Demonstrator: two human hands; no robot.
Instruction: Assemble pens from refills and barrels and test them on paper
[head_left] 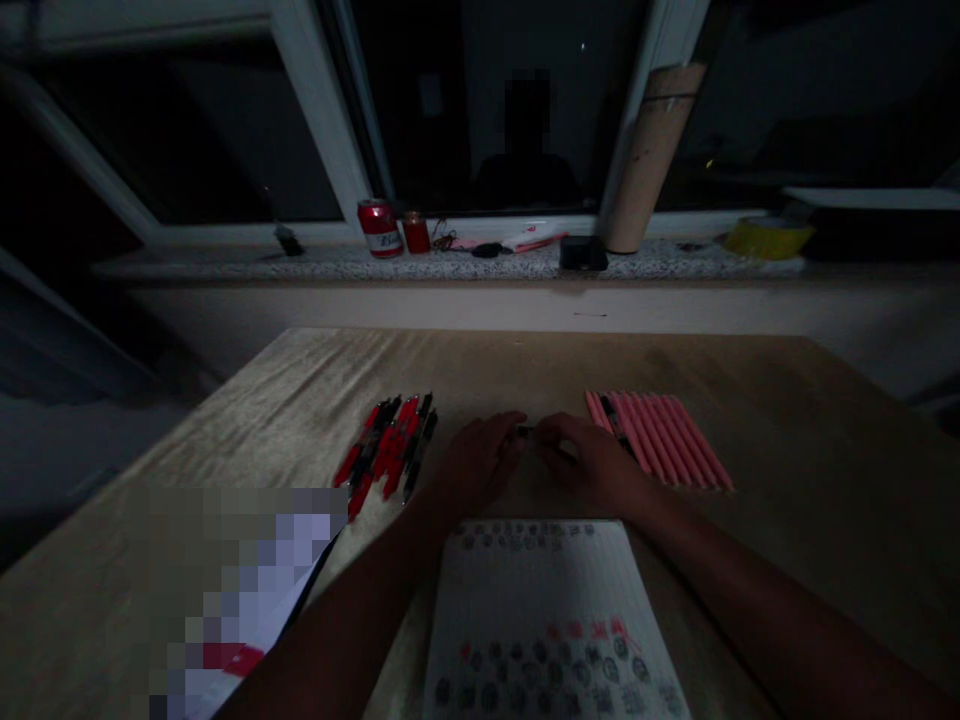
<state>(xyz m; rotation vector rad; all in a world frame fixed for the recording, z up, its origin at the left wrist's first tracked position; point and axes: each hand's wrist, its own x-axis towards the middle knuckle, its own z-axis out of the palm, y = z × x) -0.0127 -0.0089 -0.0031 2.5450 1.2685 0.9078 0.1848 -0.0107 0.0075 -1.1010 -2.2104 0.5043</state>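
My left hand (486,452) and my right hand (589,452) meet above the table, fingers closed on a slim black pen (526,432). Only short dark parts of it show between the fingertips; the rest is covered. Left of my left hand lies a loose group of red and black pens (394,437). Close by my right hand, pink pencils (671,440) lie side by side in a row, with a black pen (616,420) among them. Below my wrists, a lined notebook page (532,580) bears rows of dark and red scribbled marks.
The wooden table (262,410) ends at a wall below a stone windowsill (465,265). On the sill stand a red can (381,228), a red jar (416,232), a cardboard tube (654,160) and yellow tape (769,238). The room is dim, and the lower left is pixelated.
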